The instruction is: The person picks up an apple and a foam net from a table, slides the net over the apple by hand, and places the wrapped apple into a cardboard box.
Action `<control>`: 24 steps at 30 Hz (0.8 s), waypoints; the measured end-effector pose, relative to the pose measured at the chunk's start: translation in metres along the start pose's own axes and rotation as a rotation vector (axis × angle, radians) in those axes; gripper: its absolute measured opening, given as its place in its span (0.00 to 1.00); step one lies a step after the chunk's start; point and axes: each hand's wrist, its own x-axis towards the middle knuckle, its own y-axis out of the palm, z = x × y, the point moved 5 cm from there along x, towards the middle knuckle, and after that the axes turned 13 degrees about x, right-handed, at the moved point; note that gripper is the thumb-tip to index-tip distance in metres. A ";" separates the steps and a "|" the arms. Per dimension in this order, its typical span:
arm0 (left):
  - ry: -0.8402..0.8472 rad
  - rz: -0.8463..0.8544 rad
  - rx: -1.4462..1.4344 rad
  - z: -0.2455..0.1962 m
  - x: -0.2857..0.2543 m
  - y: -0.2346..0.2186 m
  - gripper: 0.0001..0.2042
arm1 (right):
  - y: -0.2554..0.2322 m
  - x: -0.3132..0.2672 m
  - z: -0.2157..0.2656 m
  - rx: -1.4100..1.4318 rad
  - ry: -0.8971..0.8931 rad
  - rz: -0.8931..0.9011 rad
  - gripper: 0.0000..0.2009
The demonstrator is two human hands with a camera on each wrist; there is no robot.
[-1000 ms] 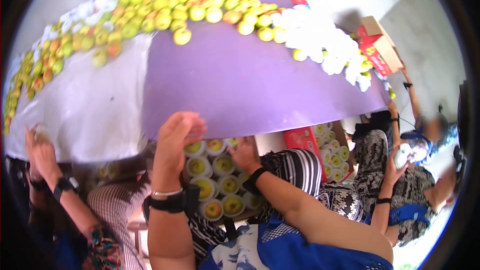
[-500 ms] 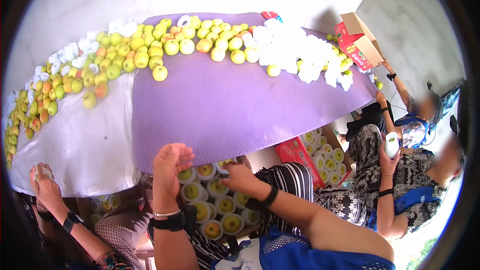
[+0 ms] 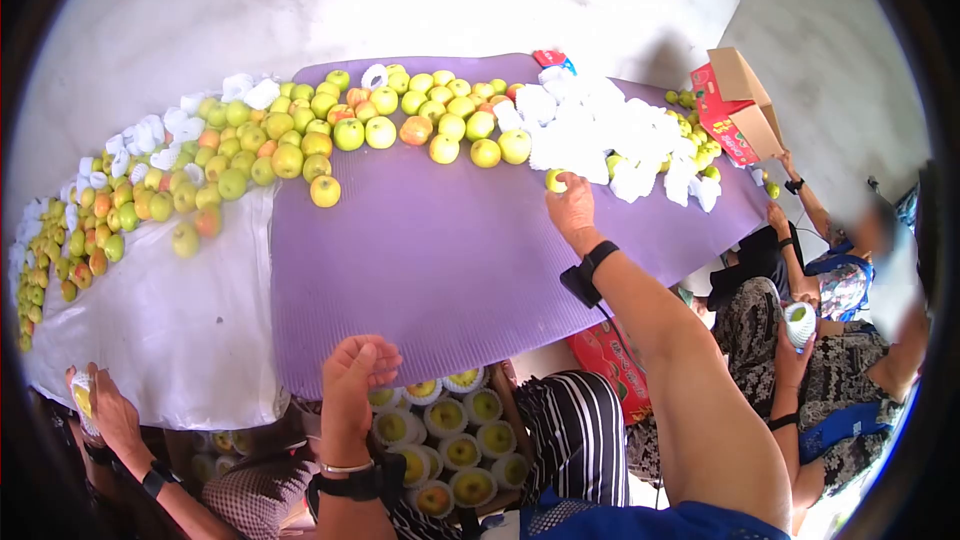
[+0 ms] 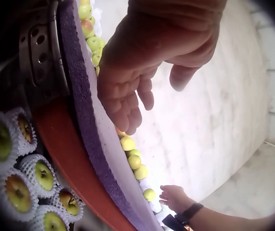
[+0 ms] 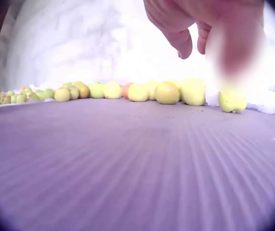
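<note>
My right hand [image 3: 572, 210] reaches over the purple mat [image 3: 420, 270], its fingertips right at a yellow-green apple [image 3: 554, 181] beside the white foam nets [image 3: 580, 130]. In the right wrist view its fingers [image 5: 184, 45] are apart, and a blurred one hangs over that apple [image 5: 232, 102]. My left hand [image 3: 350, 375] hovers at the mat's near edge, fingers loosely bent and nothing in them; the left wrist view also shows this hand [image 4: 147, 62] empty. Below it, a box of apples in foam nets [image 3: 460, 452] stands beside my knees.
Loose apples [image 3: 290, 160] line the far side of the table. At right, a person tilts a red carton [image 3: 725, 110], and another holds a netted apple [image 3: 799, 320]. Another person's hands [image 3: 110, 410] hold an apple at left. A red box [image 3: 610, 370] stands under the mat's edge.
My right hand has left the box of netted apples and stretched forward across the mat to a loose apple. My left hand stays by the near edge. The head view has shifted.
</note>
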 end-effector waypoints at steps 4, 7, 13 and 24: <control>-0.002 0.000 -0.007 0.001 0.004 0.001 0.11 | 0.017 0.030 -0.002 -0.164 0.088 0.124 0.18; -0.006 0.003 -0.006 0.000 0.006 0.003 0.11 | 0.020 0.038 0.012 -0.228 0.328 0.164 0.20; -0.020 0.023 0.005 0.000 0.007 0.006 0.11 | 0.035 0.055 -0.009 -0.242 0.388 0.243 0.20; 0.010 -0.048 -0.087 -0.004 0.005 0.012 0.10 | 0.011 -0.057 0.081 1.294 0.602 0.335 0.11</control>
